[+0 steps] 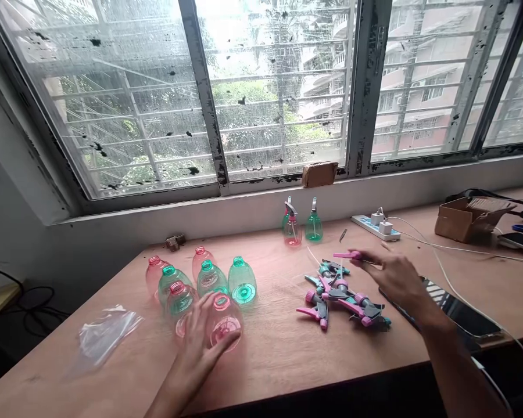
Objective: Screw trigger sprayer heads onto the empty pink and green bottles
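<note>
- Step in hand, as judged: a bottle and a spray head are each being taken up, one per hand; the two parts are well apart and not yet brought together.
- Left hand [200, 342]: fingers curved and closed loosely around the side of a pink bottle [225, 322], thumb against its near face. The bottle is tilted, its open neck turned up toward the camera.
- Right hand [396, 278]: somewhat blurred; fingertips appear pinched together on a pink spray head [347, 255], held just beyond the far edge of the pile of spray heads [344, 296].
- The pile, pink and teal with grey, lies on the table [279, 360] just to the left of the right hand and in front of its wrist.
- Empty bottles [209, 278], pink and green, stand packed together just beyond the left hand's fingertips.
- Two finished spray bottles [303, 226] stand farther back, between the two hands.
- A plastic bag [104, 334] lies to the left of the left hand; a phone [457, 310] lies under the right forearm; a power strip [375, 227] sits beyond the right hand.
- Next move, as judged: joining the parts calls for the bottle's neck held upright and steady, the head's tube fed in, and the collar aligned squarely to thread.
</note>
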### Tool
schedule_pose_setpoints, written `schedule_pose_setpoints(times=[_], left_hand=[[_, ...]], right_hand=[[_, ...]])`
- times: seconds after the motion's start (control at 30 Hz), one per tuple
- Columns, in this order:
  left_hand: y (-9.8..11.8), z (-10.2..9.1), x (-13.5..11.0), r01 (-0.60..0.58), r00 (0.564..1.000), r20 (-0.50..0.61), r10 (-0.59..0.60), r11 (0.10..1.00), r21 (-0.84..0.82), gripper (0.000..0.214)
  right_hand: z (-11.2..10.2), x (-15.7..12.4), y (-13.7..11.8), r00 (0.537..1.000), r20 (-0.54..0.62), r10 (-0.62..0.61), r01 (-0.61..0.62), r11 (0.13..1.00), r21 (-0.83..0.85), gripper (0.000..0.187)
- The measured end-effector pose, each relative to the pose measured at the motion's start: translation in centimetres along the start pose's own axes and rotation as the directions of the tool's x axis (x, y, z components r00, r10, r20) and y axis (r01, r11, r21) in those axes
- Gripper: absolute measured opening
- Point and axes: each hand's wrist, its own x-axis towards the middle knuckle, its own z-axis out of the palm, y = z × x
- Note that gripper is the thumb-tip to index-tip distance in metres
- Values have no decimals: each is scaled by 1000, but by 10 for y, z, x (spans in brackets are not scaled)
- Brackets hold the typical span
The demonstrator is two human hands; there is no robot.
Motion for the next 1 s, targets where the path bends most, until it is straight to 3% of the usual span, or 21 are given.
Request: schedule_pose_setpoints(times=[0.07,0.17,0.23,0.3,0.4,0.53,0.67,0.73,0.83,1.0], left_hand=[[-15,0,10,24,992,-127,-11,995,101,66],[-25,5,17,52,975,-223,-7,979,195,70],[-23,9,20,52,968,-252,12,968,244,66],[-20,13,24,55,959,-282,36,949,310,62],[-17,19,27,46,939,-331,90,923,382,58],[-17,24,26,-42,915,-357,190,923,383,59],[-6,24,19,-225,868,-352,349,911,346,60],[0,24,14,-293,854,-334,398,900,322,56],[2,25,9,-354,860,-275,431,890,288,49],[-5,21,3,-407,845,-270,462,882,237,46]], right_hand=[[23,6,3,983,179,-28,42,996,-73,37],[47,3,8,879,455,-145,165,986,-5,34],[52,-2,9,825,541,-164,174,984,33,41],[53,-2,7,811,568,-144,139,989,52,57],[58,16,0,830,541,-136,140,990,33,74],[88,86,-15,898,415,-147,178,983,-37,78],[123,171,-36,971,229,-72,108,983,-148,54],[135,199,-43,986,160,-36,66,980,-190,40],[147,214,-49,991,132,-12,42,973,-227,30],[151,199,-64,988,126,-86,113,967,-226,27]])
